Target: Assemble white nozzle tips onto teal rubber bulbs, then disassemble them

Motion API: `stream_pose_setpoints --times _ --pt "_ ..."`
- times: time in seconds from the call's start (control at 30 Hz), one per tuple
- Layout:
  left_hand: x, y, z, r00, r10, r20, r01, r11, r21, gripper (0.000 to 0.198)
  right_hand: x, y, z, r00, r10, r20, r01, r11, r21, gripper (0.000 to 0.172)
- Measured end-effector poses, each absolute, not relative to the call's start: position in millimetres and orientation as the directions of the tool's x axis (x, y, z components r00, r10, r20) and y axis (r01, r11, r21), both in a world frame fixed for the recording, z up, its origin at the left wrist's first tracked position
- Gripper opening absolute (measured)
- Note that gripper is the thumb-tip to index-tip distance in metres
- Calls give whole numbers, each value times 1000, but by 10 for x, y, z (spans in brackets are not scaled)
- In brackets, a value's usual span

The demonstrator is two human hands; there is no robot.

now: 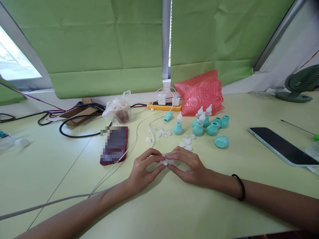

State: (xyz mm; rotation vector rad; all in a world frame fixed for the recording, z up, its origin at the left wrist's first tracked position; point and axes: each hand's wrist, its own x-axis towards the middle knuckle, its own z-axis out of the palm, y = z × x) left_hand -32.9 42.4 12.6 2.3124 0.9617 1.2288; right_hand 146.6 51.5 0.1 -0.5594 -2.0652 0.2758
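My left hand [147,166] and my right hand [188,165] meet fingertip to fingertip just above the table. Between them they pinch a small translucent white plastic piece [165,162], mostly covered by the fingers. Beyond the hands lie loose translucent plastic pieces [163,133], with more white pieces [188,141] to their right. Several teal squeeze bulbs stand farther back; one bulb [177,128] carries a clear pointed nozzle [179,118]. Other bulbs have open necks, such as the bulb [212,128]. One teal bulb [221,142] rests on its side, and a smaller one [168,116] lies near the cables.
White cables [136,132] run across the table to an orange power strip [164,106]. A red phone [114,145] lies left, a light-cased phone [284,146] right. Red bubble wrap [201,94], bagged tape [122,112], a cardboard box [81,114] and a fan [299,83] stand behind.
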Motion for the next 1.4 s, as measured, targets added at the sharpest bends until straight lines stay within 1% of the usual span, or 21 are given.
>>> stream_pose_setpoints --times 0.07,0.13,0.2,0.27,0.4,0.47,0.53,0.6,0.67,0.73,0.83,0.97,1.07,1.17,1.4 --pt "-319 422 139 405 722 561 383 -691 613 19 1470 522 -17 -438 467 768 268 883 -385 27" --pt "-312 424 149 427 757 495 375 -646 665 31 1474 525 -21 -432 453 780 266 890 -370 27" --pt "-312 428 144 439 791 427 384 -594 707 34 1473 525 -14 -431 435 791 260 899 -353 26" --pt "-318 433 127 434 813 388 396 -559 728 32 1469 523 -3 -434 413 801 250 909 -333 24" --pt "-329 440 98 432 804 408 365 -570 736 30 1463 518 8 -436 390 811 243 919 -311 22" --pt "-326 440 101 420 813 402 341 -553 760 27 1465 518 6 -436 385 814 242 921 -306 21" --pt "-322 439 113 403 846 349 314 -487 815 26 1469 519 -1 -436 380 816 240 923 -302 20" --pt "-320 439 125 400 877 266 287 -395 873 26 1474 522 -9 -443 379 813 239 924 -300 19" --pt "-323 442 130 404 892 202 270 -328 905 26 1478 525 -18 -457 379 805 236 924 -302 19" --pt "-326 448 126 407 894 185 264 -310 913 24 1480 526 -25 -468 378 799 227 925 -304 19" --pt "-328 461 112 403 890 212 258 -333 907 23 1482 525 -25 -461 386 799 214 922 -323 18" --pt "-334 470 101 434 872 227 201 -339 919 31 1484 523 -16 -430 422 798 232 906 -354 16" --pt "-342 465 113 454 861 229 173 -337 925 28 1484 525 -14 -416 431 801 228 902 -367 15" --pt "-343 453 132 452 863 227 188 -341 921 26 1481 527 -16 -415 431 801 219 902 -372 16" --pt "-319 452 141 415 897 151 198 -251 947 22 1475 529 -19 -419 439 795 217 899 -382 16"
